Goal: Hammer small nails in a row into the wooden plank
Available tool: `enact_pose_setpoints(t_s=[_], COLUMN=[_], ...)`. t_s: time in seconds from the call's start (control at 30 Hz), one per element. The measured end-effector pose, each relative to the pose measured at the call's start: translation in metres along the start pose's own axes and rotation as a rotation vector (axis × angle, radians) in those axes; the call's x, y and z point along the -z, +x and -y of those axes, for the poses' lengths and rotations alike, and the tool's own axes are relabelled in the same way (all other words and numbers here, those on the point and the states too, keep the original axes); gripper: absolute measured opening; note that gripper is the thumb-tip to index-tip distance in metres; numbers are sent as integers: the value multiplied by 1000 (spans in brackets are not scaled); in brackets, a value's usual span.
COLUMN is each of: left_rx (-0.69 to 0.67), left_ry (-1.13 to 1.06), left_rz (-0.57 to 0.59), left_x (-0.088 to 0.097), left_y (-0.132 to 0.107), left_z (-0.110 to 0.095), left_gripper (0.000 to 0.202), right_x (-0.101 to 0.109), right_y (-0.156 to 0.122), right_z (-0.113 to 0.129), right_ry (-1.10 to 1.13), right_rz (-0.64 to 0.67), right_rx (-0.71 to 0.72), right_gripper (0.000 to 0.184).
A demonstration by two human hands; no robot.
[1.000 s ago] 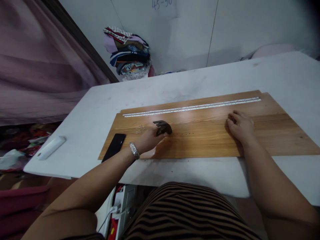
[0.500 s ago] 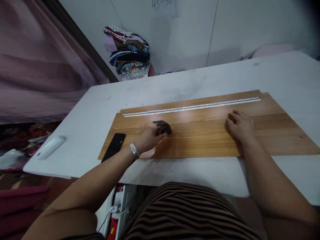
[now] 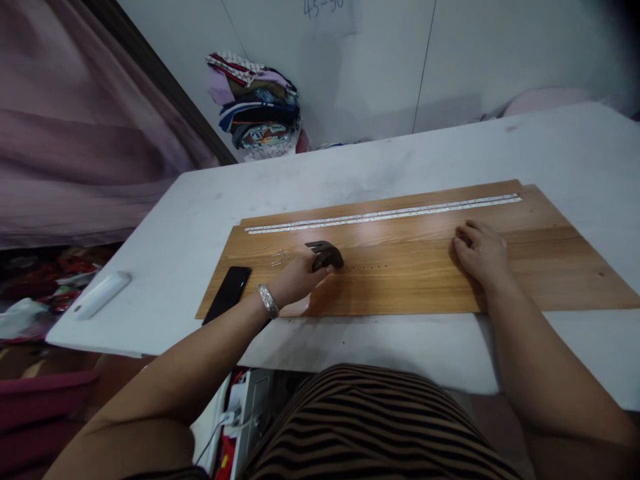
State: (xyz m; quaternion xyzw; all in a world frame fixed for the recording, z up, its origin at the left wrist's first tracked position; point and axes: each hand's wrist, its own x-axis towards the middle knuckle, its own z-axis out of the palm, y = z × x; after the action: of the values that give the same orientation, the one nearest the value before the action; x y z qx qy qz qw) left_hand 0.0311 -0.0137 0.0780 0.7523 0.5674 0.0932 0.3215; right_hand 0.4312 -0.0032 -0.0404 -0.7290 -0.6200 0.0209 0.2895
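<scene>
A long wooden board (image 3: 415,267) lies across a white table (image 3: 350,167). My left hand (image 3: 295,280) is closed round a dark hammer (image 3: 327,254) whose head rests on the board. To its right a row of small nail dots runs along the wood. My right hand (image 3: 480,252) rests on the board with fingers curled; whether anything is in them stays hidden. A thin silvery strip (image 3: 385,215) runs along the board's far edge. A few loose nails (image 3: 280,258) lie left of the hammer.
A black phone (image 3: 229,293) lies on the board's left end. A white remote (image 3: 103,294) sits near the table's left edge. Folded clothes (image 3: 257,107) are stacked against the wall behind. A pink curtain (image 3: 75,120) hangs at the left.
</scene>
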Motion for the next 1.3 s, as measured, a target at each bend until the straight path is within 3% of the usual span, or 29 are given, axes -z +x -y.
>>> enact_pose_setpoints(t_s=[0.2,0.43,0.73,1.03,1.3], left_rx=[54,2,32,31,46], left_ry=[35,5,-34,-38,-17], left_rz=[-20,-3,-22,1,-20], left_x=[5,-1,4,-2,4], left_y=[-1,2,-3,0,-1], left_z=[-4,3,-7,1,-4], left_gripper=[28,27,25,24,26], right_x=[0,-2,-2,0,-1], right_y=[1,0,0,0,-1], right_z=[0,-2,-1,0,-2], right_ry=[-41,-4,-5,-4,-18], right_rz=[23,-14,-5,5,-3], right_rx=[-13,6,15,-6,10], right_gripper=[32,30,30,32,31])
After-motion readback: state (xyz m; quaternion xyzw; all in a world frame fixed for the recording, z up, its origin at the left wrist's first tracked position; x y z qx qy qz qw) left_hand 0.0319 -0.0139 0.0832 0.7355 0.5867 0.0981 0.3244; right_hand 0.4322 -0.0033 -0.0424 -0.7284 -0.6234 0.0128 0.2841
